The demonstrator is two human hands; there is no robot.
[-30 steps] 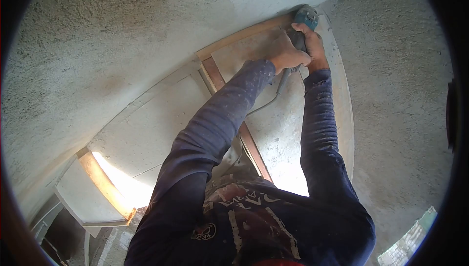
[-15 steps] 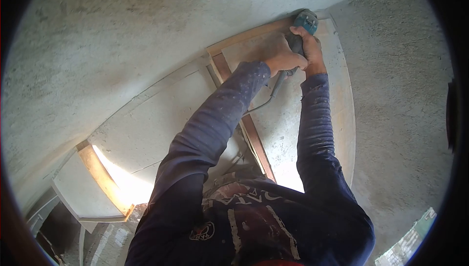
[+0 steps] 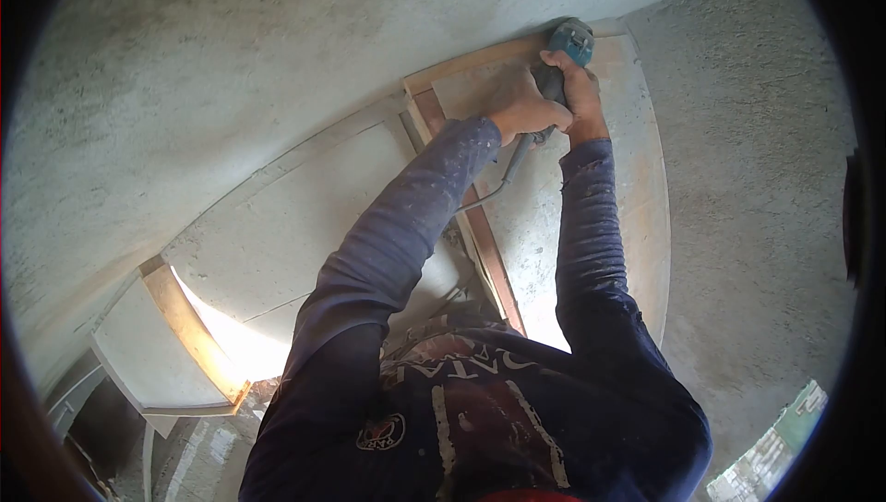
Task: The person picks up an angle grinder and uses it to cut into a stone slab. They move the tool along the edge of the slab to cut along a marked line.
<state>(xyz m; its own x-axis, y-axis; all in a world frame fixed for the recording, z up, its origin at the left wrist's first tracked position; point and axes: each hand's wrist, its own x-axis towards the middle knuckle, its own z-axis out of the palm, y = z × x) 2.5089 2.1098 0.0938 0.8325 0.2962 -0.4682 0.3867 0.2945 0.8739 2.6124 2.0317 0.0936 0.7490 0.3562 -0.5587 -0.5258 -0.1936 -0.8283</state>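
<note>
Both hands are closed around a teal and black corded power tool (image 3: 571,41), which looks like an angle grinder. My left hand (image 3: 528,113) grips the rear of its dark body, fingers partly hidden behind it. Nearer the teal head, my right hand (image 3: 583,101) wraps the body with its thumb across the top. The head lies at the upper edge of a pale panel (image 3: 526,216), by a wooden strip (image 3: 480,56) along the wall. Its working end is hidden. A grey cord (image 3: 512,167) trails from the tool's rear past my left forearm.
A plastered wall (image 3: 277,50) runs along the top, and a rough grey wall (image 3: 757,151) stands at right. Another pale panel (image 3: 286,197) lies left of a reddish-brown wooden strip (image 3: 489,248). Further left is a wood-edged box-like piece (image 3: 152,354) beside a brightly lit gap.
The tool and both hands have shifted slightly left along the panel's upper edge. The view has shifted a little as well. Both hands keep their grip.
</note>
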